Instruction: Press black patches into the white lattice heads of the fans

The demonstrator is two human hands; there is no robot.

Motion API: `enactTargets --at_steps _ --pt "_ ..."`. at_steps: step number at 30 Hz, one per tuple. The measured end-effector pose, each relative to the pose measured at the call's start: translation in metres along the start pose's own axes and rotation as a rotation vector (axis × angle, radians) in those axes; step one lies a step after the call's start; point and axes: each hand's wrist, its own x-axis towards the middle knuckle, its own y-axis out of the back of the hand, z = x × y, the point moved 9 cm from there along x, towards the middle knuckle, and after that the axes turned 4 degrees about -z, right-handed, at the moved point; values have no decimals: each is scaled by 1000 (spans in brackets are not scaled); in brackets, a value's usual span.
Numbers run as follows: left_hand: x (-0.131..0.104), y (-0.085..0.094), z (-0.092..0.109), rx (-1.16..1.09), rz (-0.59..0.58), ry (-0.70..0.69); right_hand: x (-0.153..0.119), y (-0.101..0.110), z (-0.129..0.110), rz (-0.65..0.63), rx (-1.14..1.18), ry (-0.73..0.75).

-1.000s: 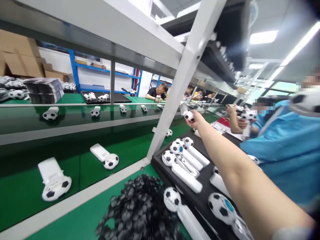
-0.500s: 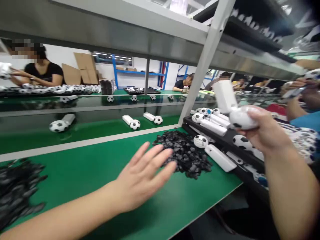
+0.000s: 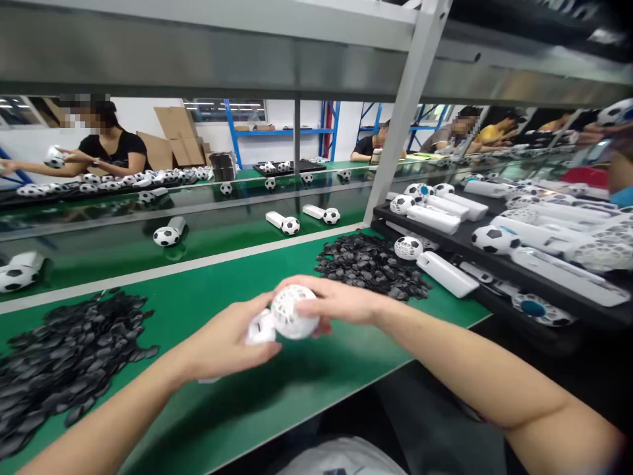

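Above the green bench, a white handheld fan with a football-shaped, slotted head is held between both hands. My right hand is closed around the ball head from its right side. My left hand wraps the handle end near the neck, hiding most of the handle. Small black flat pieces lie in a pile beyond my right hand, and a larger pile lies left of my left hand. Another fan rests at the bench's right, against the tray edge.
A black tray at right carries many football fans. Several fans, one of them a black-spotted fan, lie on the conveyor belt ahead. A slanted metal post rises beside the tray. Across the belt, a person handles a fan.
My right hand has brought the fan from above the tray leftward and down to the bench's middle. My left hand, spread and bare before, has closed on the fan's handle end.
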Motion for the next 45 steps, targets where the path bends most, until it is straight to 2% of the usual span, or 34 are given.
enactTargets --at_steps 1,4,5,6,9,12,14,17,19,24,26,30,33,35,40,45 --pt "1 2 -12 -31 27 40 6 17 10 68 -77 -32" --pt "10 5 -49 -13 95 185 13 73 28 402 -527 -69" --pt "16 3 -59 10 93 222 15 83 33 448 -649 -72" --pt "22 0 -67 36 84 252 19 86 40 440 -727 -75" --pt "43 -7 -81 121 66 304 27 83 60 364 -768 -86" --pt "60 -4 -76 168 121 227 29 79 70 378 -819 -114" --pt "68 -4 -71 147 144 181 31 72 71 362 -938 -105" --pt "71 -7 -72 127 124 217 36 58 69 312 -1195 -66" --pt "71 -8 -74 132 109 246 37 56 69 317 -1268 -63" --pt "67 -5 -79 128 90 280 35 59 67 338 -1184 -42" --pt "66 -3 -80 136 99 283 31 65 65 374 -1006 -20" --pt "64 -4 -78 148 102 297 21 75 66 462 -506 30" --pt "66 -7 -74 151 100 286 19 74 64 448 -305 80" --pt "67 -7 -73 139 104 273 18 71 57 441 -322 136" --pt "68 -7 -74 113 111 265 6 58 24 513 -675 391" --pt "66 -9 -70 129 108 287 2 47 14 512 -685 453"
